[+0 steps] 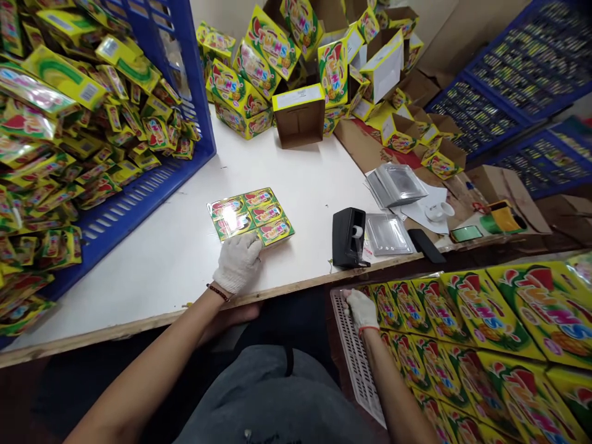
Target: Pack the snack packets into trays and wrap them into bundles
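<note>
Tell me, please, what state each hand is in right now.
Left hand: on the printed packets, grip cannot be told.
Right hand: at the yellow boxes, grip cannot be told.

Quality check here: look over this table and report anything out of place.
One carton stands apart from the heap of yellow boxes at the back of the white table. It looks odd because its open brown inside faces the viewer, unlike the printed sides around it.
</note>
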The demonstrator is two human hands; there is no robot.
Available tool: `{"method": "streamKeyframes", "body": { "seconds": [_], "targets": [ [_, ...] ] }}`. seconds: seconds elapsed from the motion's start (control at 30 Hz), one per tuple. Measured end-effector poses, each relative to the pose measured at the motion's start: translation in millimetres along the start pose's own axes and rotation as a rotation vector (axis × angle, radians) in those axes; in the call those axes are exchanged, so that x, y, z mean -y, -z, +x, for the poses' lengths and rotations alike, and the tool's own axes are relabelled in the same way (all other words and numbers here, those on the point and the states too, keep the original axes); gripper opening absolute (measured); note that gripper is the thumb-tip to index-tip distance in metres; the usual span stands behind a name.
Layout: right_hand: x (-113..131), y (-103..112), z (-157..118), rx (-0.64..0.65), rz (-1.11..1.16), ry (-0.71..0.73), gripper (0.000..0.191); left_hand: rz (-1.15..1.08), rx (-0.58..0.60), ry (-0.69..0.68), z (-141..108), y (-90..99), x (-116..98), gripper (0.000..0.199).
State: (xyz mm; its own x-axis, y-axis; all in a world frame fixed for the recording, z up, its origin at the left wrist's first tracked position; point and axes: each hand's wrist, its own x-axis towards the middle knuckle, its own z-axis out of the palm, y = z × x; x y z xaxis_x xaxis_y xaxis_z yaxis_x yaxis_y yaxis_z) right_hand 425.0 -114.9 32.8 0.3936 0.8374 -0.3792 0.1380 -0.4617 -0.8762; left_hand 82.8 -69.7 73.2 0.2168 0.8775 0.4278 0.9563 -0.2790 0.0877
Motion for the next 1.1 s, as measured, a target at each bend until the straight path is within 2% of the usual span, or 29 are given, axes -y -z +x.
{"method": "streamKeyframes", "body": {
  "seconds": [0.1,0.17,0.23,0.33,0.43,0.53,0.63,0.73,0.93,1.03,1.1],
  "targets": [
    [21,-30,-20,0.261,0.111,-0.003,0.042,-0.026,0.002,-0.017,-3,0.9,2,0.014],
    [45,-62,-29,0.469,0.232,0.004,0.042,-0.064,-0.014,-0.031,-5,2.0,4,0.014],
    [70,-97,-34,0.597,0.32,0.014,0.042,-0.099,-0.023,-0.038,-9,2.6,6,0.014],
    [93,-141,-32,0.651,0.357,0.017,0.044,-0.115,-0.011,-0.022,-14,3.4,6,0.013],
    [96,-166,-28,0.603,0.332,0.014,0.045,-0.116,0.031,0.024,-17,7.8,3,0.015],
    [88,-173,-25,0.571,0.307,0.027,0.042,-0.109,0.115,0.063,-11,18.9,-5,0.027],
    [80,-173,-23,0.575,0.283,0.025,0.039,-0.074,0.257,0.015,3,32.5,-13,0.042],
    [75,-177,-19,0.546,0.231,0.031,0.036,-0.049,0.364,-0.027,18,39.4,-18,0.033],
    [64,-189,-10,0.457,-0.061,0.066,0.027,-0.046,0.392,0.051,34,21.6,-23,0.031],
    [56,-175,-10,0.495,-0.122,0.047,0.031,0.006,0.383,0.083,38,12.9,-32,0.022],
    [58,-159,-6,0.467,-0.147,0.089,0.033,0.031,0.369,0.108,38,12.3,-38,0.024]
  ]
}}
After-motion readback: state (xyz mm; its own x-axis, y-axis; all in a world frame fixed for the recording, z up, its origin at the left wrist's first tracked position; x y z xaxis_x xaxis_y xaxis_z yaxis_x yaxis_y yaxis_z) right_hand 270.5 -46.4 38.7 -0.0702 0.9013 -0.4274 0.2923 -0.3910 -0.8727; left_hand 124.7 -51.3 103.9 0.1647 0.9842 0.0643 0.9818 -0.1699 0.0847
